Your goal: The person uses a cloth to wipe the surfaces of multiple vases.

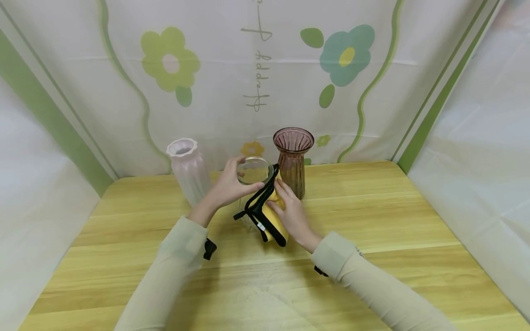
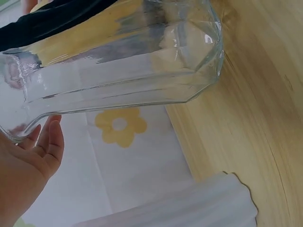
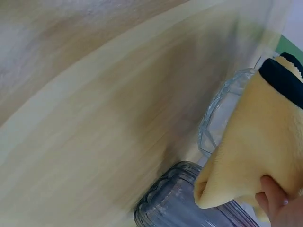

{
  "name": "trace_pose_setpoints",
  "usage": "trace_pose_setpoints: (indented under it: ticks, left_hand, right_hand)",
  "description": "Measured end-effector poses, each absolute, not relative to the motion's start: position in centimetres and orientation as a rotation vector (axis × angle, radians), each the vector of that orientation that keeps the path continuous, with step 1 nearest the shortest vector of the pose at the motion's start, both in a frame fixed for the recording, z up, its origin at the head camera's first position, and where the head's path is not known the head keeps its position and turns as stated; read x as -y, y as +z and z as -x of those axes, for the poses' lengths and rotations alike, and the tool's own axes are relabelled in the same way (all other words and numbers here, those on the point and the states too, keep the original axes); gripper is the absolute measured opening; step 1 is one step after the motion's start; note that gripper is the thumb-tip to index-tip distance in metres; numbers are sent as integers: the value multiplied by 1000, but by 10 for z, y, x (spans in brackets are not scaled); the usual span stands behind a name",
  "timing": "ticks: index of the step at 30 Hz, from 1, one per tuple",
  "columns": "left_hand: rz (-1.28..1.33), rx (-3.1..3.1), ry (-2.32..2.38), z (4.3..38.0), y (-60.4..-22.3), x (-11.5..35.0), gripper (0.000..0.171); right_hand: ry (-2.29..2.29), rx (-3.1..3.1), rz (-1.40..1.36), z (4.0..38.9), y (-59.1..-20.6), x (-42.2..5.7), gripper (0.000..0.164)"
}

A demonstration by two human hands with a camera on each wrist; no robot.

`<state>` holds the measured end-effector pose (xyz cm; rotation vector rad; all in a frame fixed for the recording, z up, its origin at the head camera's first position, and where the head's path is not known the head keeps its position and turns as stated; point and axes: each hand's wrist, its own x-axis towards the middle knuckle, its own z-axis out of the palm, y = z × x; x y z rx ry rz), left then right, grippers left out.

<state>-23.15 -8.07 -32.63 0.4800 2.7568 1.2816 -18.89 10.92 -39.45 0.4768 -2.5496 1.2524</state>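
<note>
Near the table's middle stands a clear glass vase (image 2: 128, 85) with a wide round mouth (image 1: 255, 171) and an angular base. My left hand (image 1: 229, 187) grips it around the neck just below the rim, thumb toward me. A yellow cloth (image 1: 276, 223) with black edging and a small white tag lies folded against the vase's right side. Pinching that cloth (image 3: 255, 151) is my right hand (image 1: 293, 215), its fingers partly hidden by the folds. The cloth covers much of the vase's body in the head view. Whether the base touches the table, I cannot tell.
A whitish-pink vase with a scalloped rim (image 1: 191, 172) stands left of the clear one. Close behind my right hand is a ribbed purple glass vase (image 1: 292, 172). The wooden table (image 1: 372, 257) ends at a printed fabric backdrop (image 1: 223, 82).
</note>
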Motion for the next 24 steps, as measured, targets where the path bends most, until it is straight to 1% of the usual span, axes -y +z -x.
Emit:
trace_pose_setpoints:
  ticks: [5, 14, 24]
  left_hand:
    - [-498, -2738, 1265, 231, -322, 82, 101]
    - [-536, -2686, 1244, 232, -318, 88, 97]
    - [-517, -2652, 1200, 231, -316, 92, 99]
  right_hand:
    - [1219, 2497, -520, 190, -397, -110, 57]
    - [1118, 2528, -600, 186, -401, -116, 57]
    - [981, 2768, -547, 181, -412, -123, 55]
